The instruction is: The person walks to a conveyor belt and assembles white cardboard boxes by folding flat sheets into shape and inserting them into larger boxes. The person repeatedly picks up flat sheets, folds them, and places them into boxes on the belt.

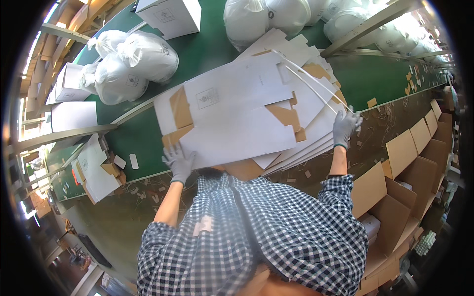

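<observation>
Fairly bright light over my work; white cardboard sheets [237, 123] evenly lit, pale, few hard shadows. Strong glare at upper right, washing out plastic bags [392, 37]; more bright patches along left rim. Floor [103, 222] at lower left dimmer. My left hand [178, 164] and right hand [345, 127] fairly clear. Milky haze veils my checked shirt [212, 246]. Fisheye bends bench [143, 143] edges; black vignette closes both sides.

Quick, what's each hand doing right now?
Left hand: open, fingers spread on the near-left corner of the top flattened white carton.
Right hand: closed, holding the white strap.
</observation>
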`<control>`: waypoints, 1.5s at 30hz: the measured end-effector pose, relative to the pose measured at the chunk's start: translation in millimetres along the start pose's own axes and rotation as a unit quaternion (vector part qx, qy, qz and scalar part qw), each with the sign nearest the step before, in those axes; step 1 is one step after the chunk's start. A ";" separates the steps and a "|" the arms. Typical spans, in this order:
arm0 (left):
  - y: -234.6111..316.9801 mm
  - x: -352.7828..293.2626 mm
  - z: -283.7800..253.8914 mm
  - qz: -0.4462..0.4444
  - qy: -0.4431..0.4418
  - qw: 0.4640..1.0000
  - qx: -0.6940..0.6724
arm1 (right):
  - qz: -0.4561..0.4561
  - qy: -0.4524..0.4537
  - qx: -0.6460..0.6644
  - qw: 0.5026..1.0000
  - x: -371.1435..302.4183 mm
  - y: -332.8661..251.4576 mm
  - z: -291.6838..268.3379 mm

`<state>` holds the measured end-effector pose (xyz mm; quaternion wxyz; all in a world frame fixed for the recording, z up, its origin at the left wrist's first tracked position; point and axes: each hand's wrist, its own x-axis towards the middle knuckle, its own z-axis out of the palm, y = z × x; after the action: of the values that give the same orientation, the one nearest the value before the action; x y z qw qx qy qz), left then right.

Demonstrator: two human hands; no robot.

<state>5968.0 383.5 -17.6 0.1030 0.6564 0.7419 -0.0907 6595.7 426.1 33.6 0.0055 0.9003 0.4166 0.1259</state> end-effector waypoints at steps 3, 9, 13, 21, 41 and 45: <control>48.6 -5.1 -34.8 0.157 0.053 0.952 -0.256 | -0.098 0.008 0.252 0.963 -37.7 -43.9 -25.6; 214.1 -11.4 -34.9 0.391 0.004 0.916 -0.093 | 0.066 -0.108 0.481 0.868 -70.1 -97.8 -28.9; 214.7 -7.6 -27.4 0.401 0.043 0.912 -0.070 | 0.190 -0.299 0.463 0.813 -18.1 -27.4 -32.8; 167.6 -9.6 -161.8 0.540 0.209 0.792 -0.196 | 0.154 -0.254 0.673 0.677 -77.0 -41.8 -98.6; 15.4 -49.8 -220.4 0.667 0.294 0.575 -0.371 | -0.237 0.243 0.371 0.864 -253.0 -150.6 -241.2; -35.5 -2.4 -280.8 0.560 0.261 0.622 -0.481 | -0.376 0.149 0.511 0.758 -286.2 -228.5 -317.4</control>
<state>5923.6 452.6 253.2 0.2366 0.7980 0.1643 0.5294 6173.4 330.1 251.1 -0.4705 0.5102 0.7198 0.0146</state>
